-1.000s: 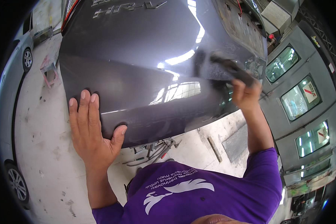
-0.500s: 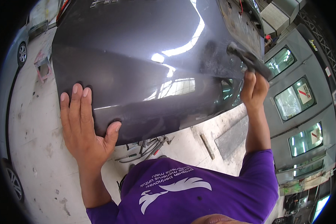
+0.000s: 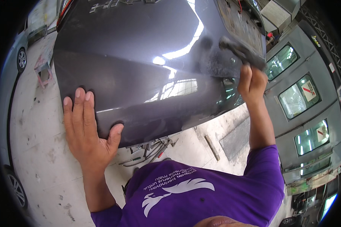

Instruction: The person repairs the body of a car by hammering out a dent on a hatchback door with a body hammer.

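Observation:
A dark grey, glossy car body panel (image 3: 129,87), like a trunk lid, spreads in front of me. My left hand (image 3: 89,132) lies flat over its near left corner, fingers apart and thumb spread to the right. In my right hand (image 3: 254,83) is a hammer (image 3: 244,53), gripped by its handle, most of which my fingers hide. Its dark head is smeared by motion and hangs over the panel's right side, beside a dull, scuffed patch (image 3: 218,64). Whether the head touches the metal I cannot tell.
Several hand tools (image 3: 155,149) lie on the pale floor below the panel, with a narrow bar (image 3: 211,147) and a grey mat (image 3: 234,140) to their right. A small stand (image 3: 44,70) and a car (image 3: 17,49) are at left. A large grey booth wall with windows (image 3: 299,94) rises at right.
My right hand and the hammer have shifted slightly left and away from me. My left hand stays spread on the panel's corner.

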{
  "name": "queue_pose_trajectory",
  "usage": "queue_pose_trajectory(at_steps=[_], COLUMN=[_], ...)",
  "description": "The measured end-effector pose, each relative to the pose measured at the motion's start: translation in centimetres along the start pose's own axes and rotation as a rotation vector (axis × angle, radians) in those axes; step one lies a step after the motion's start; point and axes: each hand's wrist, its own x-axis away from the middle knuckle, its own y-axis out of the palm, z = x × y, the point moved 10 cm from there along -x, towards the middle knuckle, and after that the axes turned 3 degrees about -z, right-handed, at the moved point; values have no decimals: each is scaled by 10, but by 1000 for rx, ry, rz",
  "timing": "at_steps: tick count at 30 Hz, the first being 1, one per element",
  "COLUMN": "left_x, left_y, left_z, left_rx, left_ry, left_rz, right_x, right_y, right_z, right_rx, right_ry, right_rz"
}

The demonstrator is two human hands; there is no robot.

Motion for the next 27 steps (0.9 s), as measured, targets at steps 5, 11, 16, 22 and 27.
queue_pose_trajectory(at_steps=[5,11,16,22,27], left_x=[-4,-1,0,-4,1], left_y=[5,4,7,9,10], left_z=[5,9,11,13,5], left_rx=[18,-55,4,-3,-155], left_ry=[13,0,17,4,-139], left_rz=[-22,0,5,-2,-91], right_x=[12,2,-6,4,72], right_y=[16,7,-5,8,-22], right_z=[21,-17,2,27,81], right_rx=[95,-95,-36,36,-342], right_ry=[38,-129,27,60,329], right_rz=[-82,22,43,17,111])
